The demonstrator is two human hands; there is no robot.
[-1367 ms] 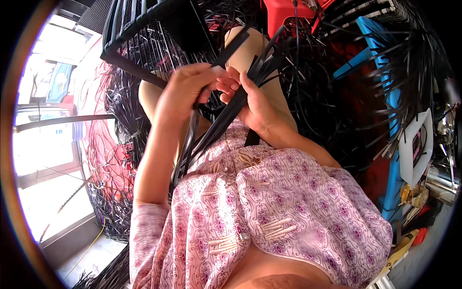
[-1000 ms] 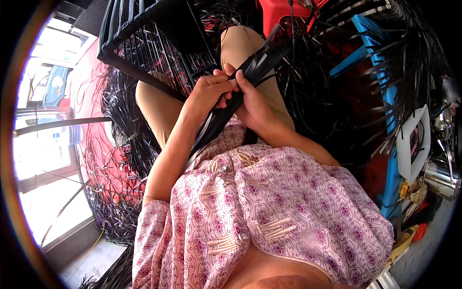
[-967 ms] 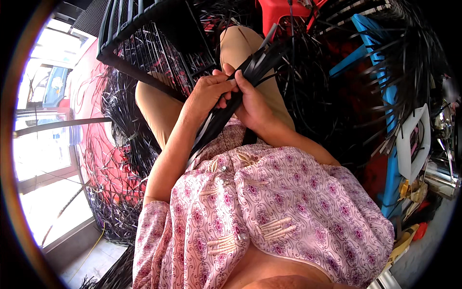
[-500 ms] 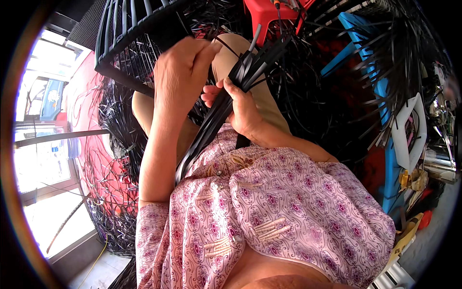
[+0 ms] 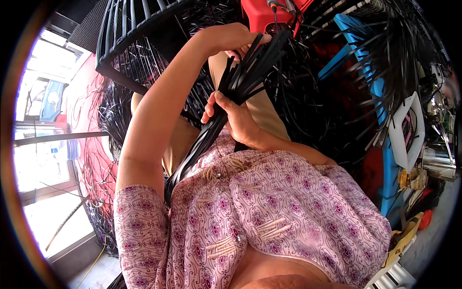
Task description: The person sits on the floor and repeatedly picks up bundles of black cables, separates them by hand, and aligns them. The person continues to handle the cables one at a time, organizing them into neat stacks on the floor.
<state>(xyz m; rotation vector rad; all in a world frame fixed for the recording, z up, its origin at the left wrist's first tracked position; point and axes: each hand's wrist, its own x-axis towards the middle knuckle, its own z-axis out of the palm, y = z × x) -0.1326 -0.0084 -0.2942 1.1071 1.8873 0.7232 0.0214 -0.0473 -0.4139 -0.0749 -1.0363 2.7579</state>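
Right hand [image 5: 236, 120] closed around bundle of black strips [image 5: 240, 84] at mid-length — bundle runs over the lap. Left hand [image 5: 231, 41] pinches its upper ends, just beside the red container [image 5: 262, 14].

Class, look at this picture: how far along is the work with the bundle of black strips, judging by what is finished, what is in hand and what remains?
Done: a woven black basket frame stands behind the arms. In hand: the right hand grips a bundle of black strips mid-length, while the left hand pinches strips at its upper end. Left: the strip ends fan out loose, and many more loose black strips lie around.
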